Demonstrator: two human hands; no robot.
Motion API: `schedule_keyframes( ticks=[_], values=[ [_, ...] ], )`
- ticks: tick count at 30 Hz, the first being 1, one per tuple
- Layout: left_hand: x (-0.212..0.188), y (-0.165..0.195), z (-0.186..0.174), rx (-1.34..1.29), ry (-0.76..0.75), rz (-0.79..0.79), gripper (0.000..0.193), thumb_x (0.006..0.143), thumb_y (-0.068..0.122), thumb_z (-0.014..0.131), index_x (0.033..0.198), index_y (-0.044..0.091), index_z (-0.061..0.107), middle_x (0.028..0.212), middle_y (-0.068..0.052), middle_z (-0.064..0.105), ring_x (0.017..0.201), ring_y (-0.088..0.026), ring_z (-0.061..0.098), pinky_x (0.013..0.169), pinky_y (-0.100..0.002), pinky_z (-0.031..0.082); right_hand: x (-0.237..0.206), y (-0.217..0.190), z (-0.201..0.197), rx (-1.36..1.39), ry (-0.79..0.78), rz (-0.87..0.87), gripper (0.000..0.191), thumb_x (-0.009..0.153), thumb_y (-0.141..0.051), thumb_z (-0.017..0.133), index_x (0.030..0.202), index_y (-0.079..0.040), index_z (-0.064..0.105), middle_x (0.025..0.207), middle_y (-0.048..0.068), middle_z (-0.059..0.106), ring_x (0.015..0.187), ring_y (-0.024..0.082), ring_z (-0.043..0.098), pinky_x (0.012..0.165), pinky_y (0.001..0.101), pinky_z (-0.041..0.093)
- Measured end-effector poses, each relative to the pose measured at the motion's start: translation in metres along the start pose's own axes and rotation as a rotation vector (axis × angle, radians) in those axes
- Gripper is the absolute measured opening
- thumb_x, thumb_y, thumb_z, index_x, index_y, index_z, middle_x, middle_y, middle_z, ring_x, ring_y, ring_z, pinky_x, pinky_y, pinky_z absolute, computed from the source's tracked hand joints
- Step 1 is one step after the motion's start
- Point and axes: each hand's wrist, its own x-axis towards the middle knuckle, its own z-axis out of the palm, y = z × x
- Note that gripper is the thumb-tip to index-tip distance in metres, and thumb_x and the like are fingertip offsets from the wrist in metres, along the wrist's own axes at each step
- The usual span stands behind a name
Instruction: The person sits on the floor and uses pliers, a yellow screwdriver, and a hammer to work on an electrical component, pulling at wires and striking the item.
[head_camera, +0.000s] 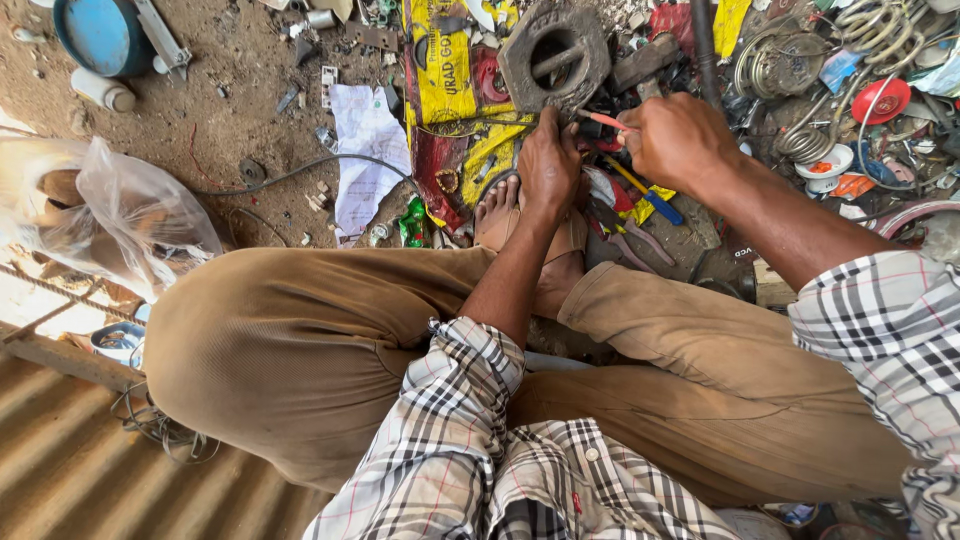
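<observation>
My left hand is closed around a small dark part held low over my bare foot, just below a heavy rusty metal block with a round hole. My right hand grips a thin tool with an orange-red handle, its tip pointing at the part in my left hand. What the part is cannot be made out. I sit cross-legged in tan trousers and a checked shirt.
Pliers with red handles and a blue-and-yellow handled tool lie by my foot. Scrap springs, coils and a red lid crowd the right. A clear plastic bag, blue tin and paper lie left on dirt.
</observation>
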Motion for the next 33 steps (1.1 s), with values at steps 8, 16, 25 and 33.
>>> schedule_keyframes(
  ticks=[8,16,25,33],
  values=[
    [-0.001,0.000,0.006,-0.016,0.019,0.021,0.015,0.095,0.017,0.065,0.100,0.007,0.054,0.081,-0.021,0.070,0.079,-0.047,0.066,0.068,-0.058,0.046,-0.012,-0.017,-0.005,-0.088,0.023,-0.036,0.025,0.093,-0.019,0.068,0.113,-0.011,0.080,0.083,0.021,0.075,0.069,0.037,0.073,0.069,0.0489,0.059],
    [-0.002,0.001,0.005,-0.018,0.030,0.004,0.017,0.096,0.018,0.065,0.098,0.006,0.054,0.079,-0.020,0.070,0.078,-0.047,0.066,0.067,-0.057,0.045,-0.011,-0.024,-0.007,-0.163,0.014,-0.013,0.022,0.095,-0.025,0.070,0.111,-0.013,0.081,0.077,0.023,0.072,0.068,0.040,0.071,0.064,0.0515,0.057],
    [-0.003,-0.001,0.008,-0.040,0.053,-0.031,0.015,0.096,0.019,0.067,0.098,0.007,0.059,0.082,-0.021,0.071,0.080,-0.046,0.067,0.070,-0.057,0.047,-0.014,-0.032,-0.004,-0.503,-0.129,-0.135,0.038,0.097,-0.011,0.059,0.132,0.003,0.065,0.074,0.020,0.073,0.061,0.032,0.073,0.055,0.0446,0.060],
    [0.001,0.009,-0.003,-0.041,0.083,-0.037,0.018,0.093,0.019,0.069,0.093,0.005,0.058,0.077,-0.022,0.069,0.076,-0.047,0.065,0.069,-0.057,0.046,-0.004,-0.035,-0.014,-0.537,-0.050,-0.175,0.030,0.103,-0.018,0.052,0.123,-0.004,0.071,0.078,0.018,0.074,0.069,0.033,0.074,0.058,0.0462,0.059]
  ],
)
